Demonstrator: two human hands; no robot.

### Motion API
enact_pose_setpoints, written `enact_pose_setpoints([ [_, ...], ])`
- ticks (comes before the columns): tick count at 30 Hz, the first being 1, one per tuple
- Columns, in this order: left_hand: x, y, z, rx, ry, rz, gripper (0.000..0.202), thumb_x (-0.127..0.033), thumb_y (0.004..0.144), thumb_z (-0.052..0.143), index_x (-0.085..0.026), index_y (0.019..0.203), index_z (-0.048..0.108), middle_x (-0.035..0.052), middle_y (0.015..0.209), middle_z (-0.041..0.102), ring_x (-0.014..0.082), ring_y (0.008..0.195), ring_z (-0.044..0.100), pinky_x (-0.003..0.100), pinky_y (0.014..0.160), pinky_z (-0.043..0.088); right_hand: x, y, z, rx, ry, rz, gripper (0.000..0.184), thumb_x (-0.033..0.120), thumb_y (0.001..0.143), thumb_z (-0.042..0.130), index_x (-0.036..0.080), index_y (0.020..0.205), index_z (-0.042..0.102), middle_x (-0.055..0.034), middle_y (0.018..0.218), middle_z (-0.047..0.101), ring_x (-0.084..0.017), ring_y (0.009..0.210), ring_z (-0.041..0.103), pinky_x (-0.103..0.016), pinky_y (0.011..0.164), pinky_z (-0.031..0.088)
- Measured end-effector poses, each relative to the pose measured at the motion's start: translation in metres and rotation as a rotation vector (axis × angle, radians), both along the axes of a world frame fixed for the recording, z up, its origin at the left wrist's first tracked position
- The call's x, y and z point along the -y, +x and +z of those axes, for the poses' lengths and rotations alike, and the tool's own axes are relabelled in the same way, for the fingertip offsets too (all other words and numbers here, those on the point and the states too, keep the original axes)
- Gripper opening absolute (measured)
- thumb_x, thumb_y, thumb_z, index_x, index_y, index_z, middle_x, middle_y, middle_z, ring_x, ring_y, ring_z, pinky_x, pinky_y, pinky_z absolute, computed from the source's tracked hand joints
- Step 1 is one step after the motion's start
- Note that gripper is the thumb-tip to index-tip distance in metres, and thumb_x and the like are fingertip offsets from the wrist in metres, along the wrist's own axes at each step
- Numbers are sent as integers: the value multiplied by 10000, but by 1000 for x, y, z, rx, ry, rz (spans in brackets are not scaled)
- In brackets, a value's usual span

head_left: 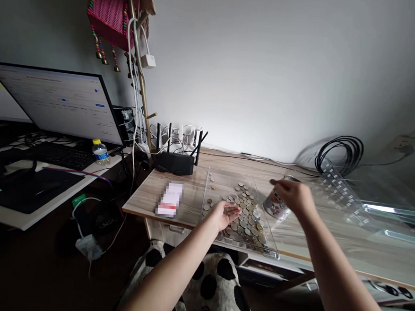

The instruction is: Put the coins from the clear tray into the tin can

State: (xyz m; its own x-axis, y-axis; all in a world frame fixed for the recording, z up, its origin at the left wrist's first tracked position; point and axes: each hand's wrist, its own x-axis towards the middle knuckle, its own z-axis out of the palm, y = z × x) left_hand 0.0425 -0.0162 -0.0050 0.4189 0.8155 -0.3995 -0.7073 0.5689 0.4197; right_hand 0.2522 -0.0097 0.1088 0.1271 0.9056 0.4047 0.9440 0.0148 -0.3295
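Note:
A clear plastic tray [275, 248] lies on the wooden desk with many loose coins [249, 215] spread in it, silver and some brassy. My left hand [226, 215] hovers over the coins, palm turned up and fingers stretched out. To the right of the tray stands a printed tin can [275, 206], upright and partly covered by my right hand [293, 194]. The fingers of that hand are pinched together in front of the can's upper part. Whatever they may hold is too small to make out.
A phone [171, 199] with a blurred screen lies left of the tray, and a black router [174, 162] stands behind it. Coiled black cable [339, 155] leans on the wall. Clear plastic boxes [395, 213] are at right. A monitor [61, 105] and bottle [101, 153] occupy the left desk.

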Motion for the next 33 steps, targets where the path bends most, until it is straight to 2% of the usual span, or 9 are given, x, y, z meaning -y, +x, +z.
enact_pose_setpoints([
  [3,-2,0,-2,18,-1,26,166,-99,712,427,-51,826,538,143,720,618,197,704,624,291,633,500,-16,33,10,117,-57,-246,303,402,703,491,177,782,678,-147,699,612,-244,657,553,-325,532,371],
  [6,-2,-1,-2,-2,-8,16,168,-111,709,435,-53,829,537,142,737,615,192,691,622,294,636,497,-31,51,18,129,-189,-288,203,338,669,544,183,716,666,-149,702,587,-265,688,541,-368,562,387],
  [11,0,-3,2,-1,-36,57,174,-128,722,416,-51,820,537,151,732,607,196,689,617,308,645,493,-26,30,22,207,-143,-313,289,407,684,535,159,775,652,-158,804,592,-268,756,534,-381,599,393],
  [14,0,-3,2,0,-43,110,175,-134,725,410,-57,818,537,143,727,604,196,691,613,309,641,491,-5,0,0,268,-51,-81,298,362,757,437,162,860,633,-120,857,613,-203,729,546,-313,602,403],
  [17,-1,-3,1,-8,-55,117,171,-139,723,410,-66,817,533,126,709,598,184,659,605,297,610,488,18,-27,-40,261,-344,379,232,259,717,491,198,895,627,-58,893,635,-157,724,566,-258,634,427],
  [19,-2,-3,0,-4,-52,105,168,-140,720,414,-67,816,532,117,699,593,175,639,599,286,593,484,27,-38,-62,306,-447,508,250,205,669,534,196,902,623,-56,912,635,-177,790,570,-266,682,427],
  [22,-2,-3,-1,1,-37,101,166,-139,712,424,-64,813,531,110,694,587,169,633,596,274,591,481,29,-43,-76,390,-493,492,176,182,660,531,182,810,623,-64,823,641,-194,779,573,-271,667,413],
  [26,-1,-3,-1,-6,-34,106,156,-146,712,432,-69,806,530,107,696,587,162,634,594,266,595,480,21,-42,-71,417,-536,472,100,248,686,531,191,707,610,-56,792,639,-185,740,574,-258,621,396],
  [33,-2,-2,-2,-14,-35,82,157,-147,713,437,-71,813,532,100,683,583,156,615,589,266,585,476,24,-52,-89,286,-491,379,214,407,656,559,203,712,595,-37,741,645,-190,701,577,-277,605,390],
])
